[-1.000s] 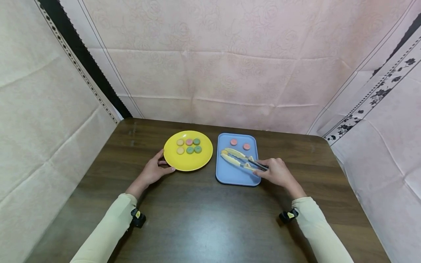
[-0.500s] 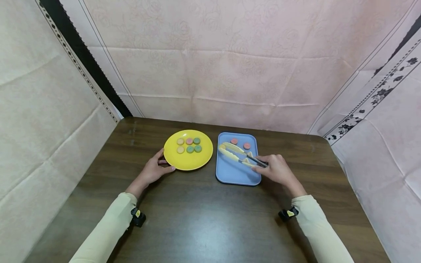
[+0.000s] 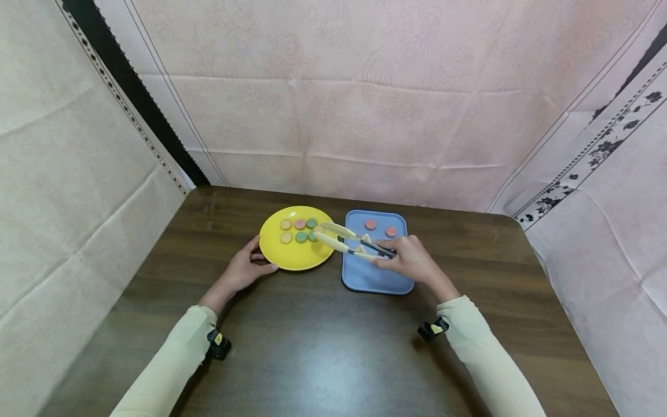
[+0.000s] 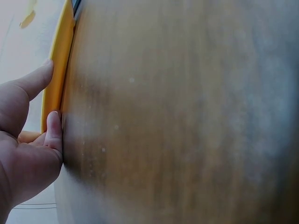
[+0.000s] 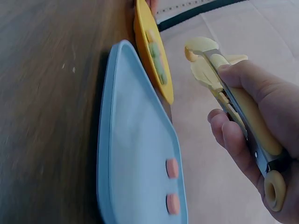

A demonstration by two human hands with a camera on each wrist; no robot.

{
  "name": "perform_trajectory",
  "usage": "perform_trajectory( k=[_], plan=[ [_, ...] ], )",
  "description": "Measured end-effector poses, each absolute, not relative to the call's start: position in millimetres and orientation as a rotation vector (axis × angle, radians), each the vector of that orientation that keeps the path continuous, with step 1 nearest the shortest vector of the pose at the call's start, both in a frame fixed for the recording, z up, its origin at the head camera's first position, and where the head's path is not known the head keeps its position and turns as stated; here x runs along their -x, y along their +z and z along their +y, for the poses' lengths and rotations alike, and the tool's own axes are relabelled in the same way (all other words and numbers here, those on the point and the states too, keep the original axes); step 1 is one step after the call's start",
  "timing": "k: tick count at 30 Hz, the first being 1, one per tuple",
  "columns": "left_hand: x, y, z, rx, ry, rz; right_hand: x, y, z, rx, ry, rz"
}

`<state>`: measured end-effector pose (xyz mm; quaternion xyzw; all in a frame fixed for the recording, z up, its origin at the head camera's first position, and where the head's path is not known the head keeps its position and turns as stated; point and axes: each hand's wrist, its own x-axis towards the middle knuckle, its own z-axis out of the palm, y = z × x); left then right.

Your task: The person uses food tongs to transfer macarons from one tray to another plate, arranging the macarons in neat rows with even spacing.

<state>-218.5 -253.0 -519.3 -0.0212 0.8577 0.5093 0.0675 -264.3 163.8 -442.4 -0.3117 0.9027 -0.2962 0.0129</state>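
In the head view my left hand (image 3: 241, 271) holds the near-left rim of a yellow plate (image 3: 298, 260); the thumb and fingers touch its edge. On the plate sit several small macaron-like rounds: cream, one pink (image 3: 300, 225), and green (image 3: 301, 237). My right hand (image 3: 409, 260) grips metal tongs (image 3: 333, 240) with cream tips. The tips reach over the plate's right side and hide part of a green round. The right wrist view shows a yellowish round (image 5: 190, 54) between the tong tips.
A light blue tray (image 3: 376, 282) lies right of the plate, beneath the tongs and right hand. Two pink rounds (image 3: 370, 225) sit near its far edge. The brown wooden table (image 3: 323, 347) ends at a pale cloth wall (image 3: 333, 133).
My right hand has moved left, carrying the tongs and the yellowish round from over the blue tray to above the plate. The left hand and plate have stayed in place.
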Motion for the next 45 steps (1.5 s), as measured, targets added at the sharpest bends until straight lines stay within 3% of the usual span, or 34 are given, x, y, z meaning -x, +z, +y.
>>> perform_trajectory(
  k=[9,28,37,45],
  plan=[
    [219,-519,-253,0.058,1.519,2.593,272,-441,131,1.150,-0.802,2.814],
    [219,-518,-253,0.079,1.516,2.589,279,-454,87,1.197,-0.786,2.673],
    [220,-520,-253,0.069,1.523,2.590,274,-451,86,1.144,-0.800,2.662],
    [219,-518,-253,0.064,1.547,2.572,269,-443,115,1.158,-0.859,2.728]
  ],
)
